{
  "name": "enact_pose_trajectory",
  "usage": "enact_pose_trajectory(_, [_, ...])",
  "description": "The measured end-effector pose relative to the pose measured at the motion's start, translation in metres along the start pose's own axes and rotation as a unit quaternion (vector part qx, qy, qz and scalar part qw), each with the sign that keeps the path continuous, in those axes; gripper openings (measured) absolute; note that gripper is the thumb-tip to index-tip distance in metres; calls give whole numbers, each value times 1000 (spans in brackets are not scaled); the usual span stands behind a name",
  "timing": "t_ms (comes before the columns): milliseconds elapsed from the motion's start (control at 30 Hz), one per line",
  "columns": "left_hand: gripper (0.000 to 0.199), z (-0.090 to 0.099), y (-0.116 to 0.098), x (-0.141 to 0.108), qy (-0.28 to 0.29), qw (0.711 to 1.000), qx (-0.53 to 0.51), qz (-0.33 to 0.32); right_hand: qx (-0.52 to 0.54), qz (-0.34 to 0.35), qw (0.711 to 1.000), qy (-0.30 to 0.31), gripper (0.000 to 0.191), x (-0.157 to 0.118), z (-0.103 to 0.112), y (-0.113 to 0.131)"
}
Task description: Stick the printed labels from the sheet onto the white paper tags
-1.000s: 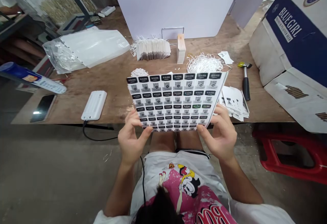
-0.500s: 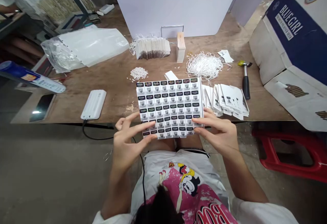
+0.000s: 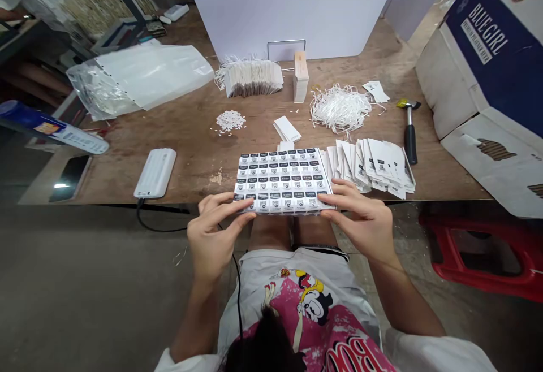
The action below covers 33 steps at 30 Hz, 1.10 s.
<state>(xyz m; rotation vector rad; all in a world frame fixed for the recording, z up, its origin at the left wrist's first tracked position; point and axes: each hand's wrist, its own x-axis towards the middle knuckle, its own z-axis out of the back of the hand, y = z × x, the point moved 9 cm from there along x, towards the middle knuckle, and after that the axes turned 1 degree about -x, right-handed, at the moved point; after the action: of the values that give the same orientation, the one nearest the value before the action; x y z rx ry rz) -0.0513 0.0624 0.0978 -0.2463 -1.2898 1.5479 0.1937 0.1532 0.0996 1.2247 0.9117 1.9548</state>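
Note:
A sheet of small printed stickers [image 3: 282, 178], with rows of black labels and square codes, is tilted over the table's front edge. My left hand [image 3: 216, 228] grips its near left corner between thumb and fingers. At the near right corner my right hand [image 3: 362, 219] pinches it the same way. Just right of the sheet lies a spread pile of white tags [image 3: 377, 163], some bearing a printed label. Behind it are a few blank white cards [image 3: 287, 129], and a heap of white string loops [image 3: 341, 109] lies further back.
A bundle of strung tags [image 3: 253, 79] stands by a wooden block [image 3: 301, 78] with a wire frame. Small white pellets [image 3: 230, 121], a power bank [image 3: 155, 173], a phone [image 3: 70, 178], a spray can [image 3: 55, 129] and a plastic bag [image 3: 144, 78] are leftward. Rightward: hammer [image 3: 409, 132], carton [image 3: 487, 78], red stool [image 3: 487, 253].
The far edge of the sticker sheet has tipped down and toward me, uncovering more of the blank cards. Both hands keep hold of its near corners.

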Motion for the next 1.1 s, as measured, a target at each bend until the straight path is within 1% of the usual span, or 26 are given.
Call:
enact_pose_trajectory(100, [19,9,-21,0,-48,995,52,-75,-23,46,999,-14,35,0,5,15])
enact_pose_trajectory(167, [12,14,-30,0,-67,992,47,-96,-43,53,997,-31,31,0,11,24])
enact_pose_trajectory(200, [7,15,-33,0,-65,992,31,-101,-46,52,997,-38,28,0,14,28])
enact_pose_trajectory(233, [8,13,-35,1,-51,993,8,-102,-38,48,997,-36,25,0,15,31])
enact_pose_trajectory(267, [10,10,-35,1,-24,995,-25,-96,-17,45,999,-24,21,0,14,34])
enact_pose_trajectory(333, [10,-1,-29,0,44,992,-105,-60,46,16,998,29,18,0,7,35])
enact_pose_trajectory(367, [8,-6,-24,-2,72,987,-136,-34,69,-15,996,55,16,0,2,32])
enact_pose_trajectory(433, [3,-14,-8,-4,100,981,-162,26,76,-91,990,83,11,-3,-4,17])
enact_pose_trajectory(500, [3,-18,12,-4,101,980,-145,90,51,-159,982,88,8,-6,-6,-2])
enact_pose_trajectory(533, [4,-20,21,-4,100,978,-135,120,40,-183,978,91,10,-8,-8,-10])
enact_pose_trajectory(600, [10,-27,40,-6,107,968,-137,180,40,-217,970,103,14,-11,-13,-25])
enact_pose_trajectory(667, [16,-36,53,-10,119,954,-151,229,61,-247,961,105,17,-14,-18,-38])
enact_pose_trajectory(767, [23,-47,67,-18,130,940,-161,273,97,-285,949,94,18,-19,-24,-53])
enact_pose_trajectory(867, [27,-53,75,-24,143,932,-163,292,106,-315,939,91,19,-25,-28,-63])
enact_pose_trajectory(933, [29,-56,79,-25,169,928,-152,296,104,-335,932,93,21,-30,-30,-68])
enact_pose_trajectory(967, [29,-58,80,-24,194,926,-140,292,102,-346,928,95,23,-33,-31,-70])
enact_pose_trajectory(1033, [24,-64,75,-20,266,922,-101,262,98,-368,920,97,25,-38,-33,-75])
enact_pose_trajectory(1100, [16,-70,61,-13,333,921,-42,196,87,-385,914,99,27,-43,-34,-78])
